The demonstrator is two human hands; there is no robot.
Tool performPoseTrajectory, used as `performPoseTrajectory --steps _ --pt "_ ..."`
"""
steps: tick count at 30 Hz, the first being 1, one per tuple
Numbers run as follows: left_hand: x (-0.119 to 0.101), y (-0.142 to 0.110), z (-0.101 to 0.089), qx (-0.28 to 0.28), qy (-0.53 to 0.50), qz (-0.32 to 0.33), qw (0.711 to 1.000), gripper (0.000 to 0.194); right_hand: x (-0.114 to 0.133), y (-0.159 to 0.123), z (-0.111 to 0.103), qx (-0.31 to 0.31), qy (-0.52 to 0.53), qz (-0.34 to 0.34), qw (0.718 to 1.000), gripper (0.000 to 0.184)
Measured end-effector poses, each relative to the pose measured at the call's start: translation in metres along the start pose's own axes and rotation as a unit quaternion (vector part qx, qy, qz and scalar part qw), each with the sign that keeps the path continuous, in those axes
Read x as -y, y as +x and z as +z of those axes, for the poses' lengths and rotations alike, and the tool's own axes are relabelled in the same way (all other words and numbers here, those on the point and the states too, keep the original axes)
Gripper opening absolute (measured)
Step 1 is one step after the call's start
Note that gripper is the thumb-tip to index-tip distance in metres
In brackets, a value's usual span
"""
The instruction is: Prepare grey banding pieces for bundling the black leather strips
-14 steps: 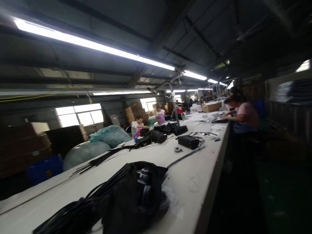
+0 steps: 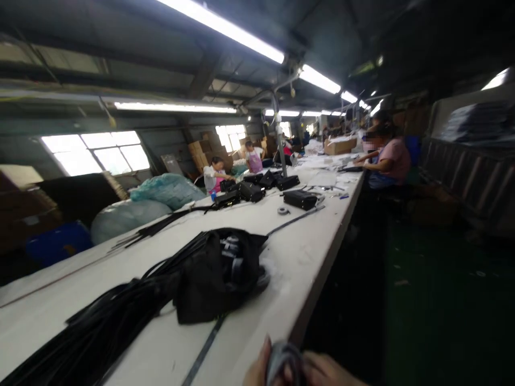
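Observation:
At the bottom edge of the head view, my left hand [image 2: 256, 368] and my right hand [image 2: 328, 370] are closed on a grey rolled item [image 2: 281, 356], perhaps a roll of tape or strap. It is blurred and partly cut off by the frame. Both hands are just off the front edge of the long white table [image 2: 257, 343]. Farther in on the table stands an open black bag [image 2: 201, 292] with dark and light rolled pieces inside. Long black strips [image 2: 112, 316] trail to its left, and a dark grey strap [image 2: 203, 351] runs under it.
Beyond the bag lie a small grey roll [image 2: 282, 211], a black case [image 2: 300, 199] and several more black cases [image 2: 251, 191]. A metal post [image 2: 280, 139] rises from the table. A co-worker [image 2: 390, 161] sits at the right edge; others are across the table.
My view has tilted down, so the table's contents sit higher in the frame. Both hands with the grey roll have come into view at the bottom.

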State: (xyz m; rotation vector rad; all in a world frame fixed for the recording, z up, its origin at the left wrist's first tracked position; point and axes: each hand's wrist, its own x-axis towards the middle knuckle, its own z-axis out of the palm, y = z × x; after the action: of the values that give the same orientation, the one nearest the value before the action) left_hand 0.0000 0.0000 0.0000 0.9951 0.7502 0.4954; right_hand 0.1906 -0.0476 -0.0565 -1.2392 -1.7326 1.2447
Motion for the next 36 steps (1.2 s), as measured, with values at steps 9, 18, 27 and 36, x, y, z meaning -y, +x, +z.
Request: performPoseTrajectory --steps 9,18,27,36 --pt "-0.005 0.011 -0.023 -0.017 -0.429 0.001 0.903 0.067 -0.002 0.034 0.031 0.049 0.445 0.140 0.883 0.041" --pt "0.012 0.021 -0.021 -0.013 -0.415 0.013 0.910 0.068 0.004 0.038 0.019 0.107 0.466 0.225 0.849 0.061" --pt "0.009 0.022 -0.025 -0.037 -0.486 -0.028 0.872 0.057 -0.015 0.028 0.028 0.039 0.323 0.218 0.920 0.051" --pt "0.015 0.023 -0.023 -0.064 -0.495 0.045 0.865 0.053 -0.004 0.028 0.059 -0.021 0.316 0.155 0.936 0.052"
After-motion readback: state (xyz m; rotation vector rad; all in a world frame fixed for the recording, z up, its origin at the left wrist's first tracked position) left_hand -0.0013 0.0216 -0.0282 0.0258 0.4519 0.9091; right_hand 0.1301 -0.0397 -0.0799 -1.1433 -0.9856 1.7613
